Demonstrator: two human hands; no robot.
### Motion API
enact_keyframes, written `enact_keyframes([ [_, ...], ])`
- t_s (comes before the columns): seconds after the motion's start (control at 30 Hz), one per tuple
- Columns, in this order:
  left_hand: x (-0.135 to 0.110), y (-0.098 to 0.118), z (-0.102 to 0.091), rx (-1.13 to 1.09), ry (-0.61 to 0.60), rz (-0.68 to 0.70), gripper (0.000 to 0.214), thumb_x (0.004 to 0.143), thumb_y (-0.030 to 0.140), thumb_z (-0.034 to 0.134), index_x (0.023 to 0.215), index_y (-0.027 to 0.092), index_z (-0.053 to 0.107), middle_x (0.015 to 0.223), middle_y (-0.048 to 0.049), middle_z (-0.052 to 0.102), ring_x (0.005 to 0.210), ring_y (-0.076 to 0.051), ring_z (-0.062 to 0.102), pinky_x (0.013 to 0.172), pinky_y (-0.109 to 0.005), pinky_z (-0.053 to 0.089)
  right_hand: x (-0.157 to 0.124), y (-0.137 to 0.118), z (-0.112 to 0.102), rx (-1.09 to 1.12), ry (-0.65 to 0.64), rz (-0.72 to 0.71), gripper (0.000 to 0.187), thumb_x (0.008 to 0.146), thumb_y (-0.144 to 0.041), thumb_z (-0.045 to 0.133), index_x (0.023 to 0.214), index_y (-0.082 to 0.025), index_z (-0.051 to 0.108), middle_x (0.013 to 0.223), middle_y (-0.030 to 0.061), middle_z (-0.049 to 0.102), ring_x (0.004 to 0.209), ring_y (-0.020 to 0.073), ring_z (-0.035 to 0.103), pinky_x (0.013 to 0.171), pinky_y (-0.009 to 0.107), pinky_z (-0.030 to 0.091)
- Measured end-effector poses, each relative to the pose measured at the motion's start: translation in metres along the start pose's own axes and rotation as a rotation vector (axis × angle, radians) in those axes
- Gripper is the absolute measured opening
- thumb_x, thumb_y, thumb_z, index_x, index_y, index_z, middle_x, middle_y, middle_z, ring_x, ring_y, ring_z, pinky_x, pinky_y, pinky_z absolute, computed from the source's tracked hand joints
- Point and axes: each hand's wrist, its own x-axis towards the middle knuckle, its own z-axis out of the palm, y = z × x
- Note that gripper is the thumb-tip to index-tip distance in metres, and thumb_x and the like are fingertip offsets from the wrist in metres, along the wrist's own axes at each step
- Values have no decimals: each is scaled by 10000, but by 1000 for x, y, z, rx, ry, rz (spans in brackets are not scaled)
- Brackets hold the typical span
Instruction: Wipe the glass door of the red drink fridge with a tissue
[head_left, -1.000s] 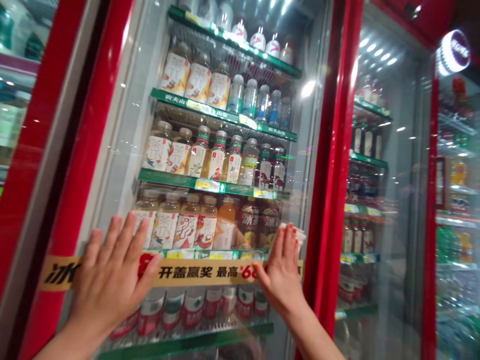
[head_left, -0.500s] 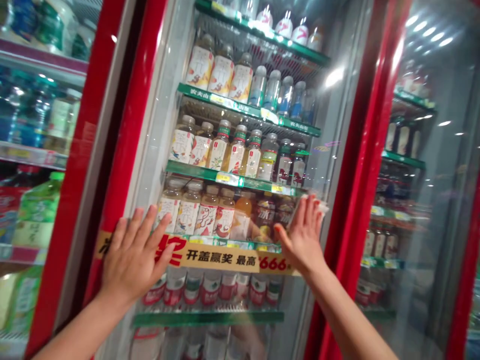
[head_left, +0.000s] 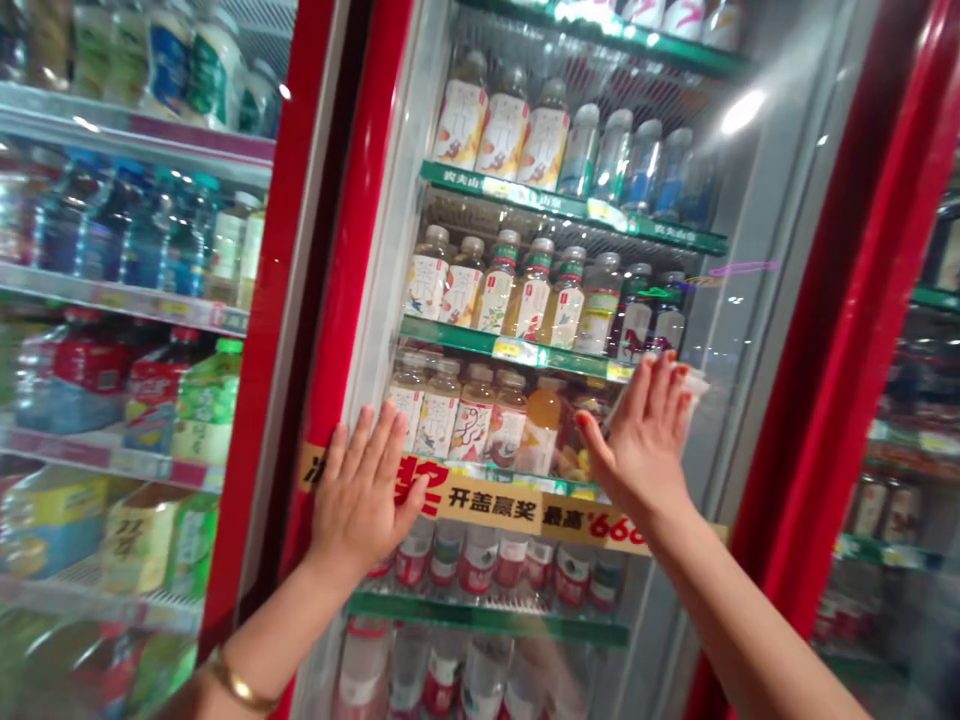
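My left hand (head_left: 364, 505) lies flat with its fingers stretched out against the glass door (head_left: 757, 200) of a red-framed drinks fridge. It covers part of a tan banner strip (head_left: 491, 507) with red and black characters. A gold-coloured bangle (head_left: 241, 683) circles the left wrist. Farther right, my right hand (head_left: 651, 445) presses on the same glass, thumb out and fingers raised. A white cloth or tissue (head_left: 699, 388) shows beyond its fingertips, mostly hidden under the hand. Bottled drinks (head_left: 506, 420) stand on the shelves behind the glass.
To the left, shelves hold several drinks, including blue bottles (head_left: 101, 235) and a green-capped bottle (head_left: 210, 405). The red door frame (head_left: 367, 200) rises beside my left hand. Another red frame (head_left: 847, 330) and fridge are at the right. A light reflection gleams on the glass.
The view has swung left, so the fridge appears farther right and more left shelves show. My right hand and the cloth have shifted slightly leftward across the glass; my left hand stays flat near the banner.
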Motion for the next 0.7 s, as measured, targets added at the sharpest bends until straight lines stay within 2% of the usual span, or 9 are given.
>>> enact_keyframes([
  [0.03, 0, 0, 0, 7, 5, 2, 878, 1048, 421, 573, 1773, 132, 171, 1864, -82, 183, 1767, -206, 93, 1466, -435, 73, 18, -14, 4, 12, 24, 18, 1036, 1100, -767, 295, 1776, -73, -70, 1870, 250, -46, 1752, 404, -57, 1388, 743, 143],
  [0.1, -2, -2, 2, 11, 17, 3, 897, 1043, 422, 575, 1765, 82, 165, 1866, -125, 159, 1769, -220, 98, 1466, -428, 88, 38, -57, 12, 57, 52, -125, 1069, 1088, -790, 312, 1773, -48, -37, 1871, 243, 1, 1757, 368, -65, 1410, 697, 117],
  [0.2, -6, -4, 5, -14, 39, -17, 878, 1039, 351, 526, 1765, 64, 123, 1865, -164, 127, 1766, -241, 124, 1460, -462, 165, 27, -111, 20, 138, -23, -603, 1061, 1074, -805, 358, 1775, -47, 113, 1873, 177, 124, 1766, 311, 8, 1442, 586, 144],
  [0.3, -10, -4, 6, -42, 47, -67, 856, 1017, 249, 480, 1777, 118, 108, 1852, -153, 197, 1754, -256, 180, 1435, -530, 261, 18, -115, 18, 200, -197, -951, 973, 1088, -795, 317, 1756, -89, 270, 1856, 103, 249, 1757, 248, 132, 1452, 489, 153],
  [0.37, -11, -3, 6, -53, 34, -87, 868, 1006, 232, 490, 1778, 120, 109, 1837, -161, 256, 1749, -262, 204, 1426, -542, 291, 40, -107, 14, 229, -246, -953, 926, 1097, -778, 316, 1763, -136, 270, 1855, 71, 262, 1754, 231, 144, 1452, 494, 142],
  [0.43, -11, -3, 5, -59, 28, -86, 893, 998, 227, 501, 1778, 114, 82, 1835, -172, 258, 1747, -266, 214, 1420, -546, 310, 79, -112, 13, 234, -191, -774, 905, 1109, -745, 327, 1773, -139, 228, 1871, 85, 211, 1760, 259, 99, 1448, 547, 112],
  [0.53, -11, -7, 5, -75, 52, -66, 943, 989, 224, 513, 1778, 121, 7, 1856, -187, 146, 1753, -288, 186, 1405, -571, 337, 123, -156, 15, 187, -66, -478, 913, 1125, -701, 313, 1762, -54, 211, 1879, 165, 138, 1762, 328, 47, 1433, 616, 39],
  [0.63, -14, -13, 3, -105, 85, -49, 957, 998, 241, 516, 1776, 120, -29, 1874, -189, 45, 1767, -308, 94, 1414, -581, 301, 105, -192, 17, 109, -77, -662, 909, 1129, -721, 257, 1760, -67, 238, 1881, 125, 186, 1761, 285, 105, 1444, 524, 16],
  [0.7, -16, -16, 5, -147, 75, -37, 947, 1016, 278, 509, 1782, 150, -32, 1886, -171, 15, 1771, -320, 61, 1433, -601, 233, 69, -175, 18, 60, -125, -825, 903, 1125, -741, 233, 1773, -112, 222, 1887, 64, 189, 1761, 232, 95, 1447, 452, 36],
])
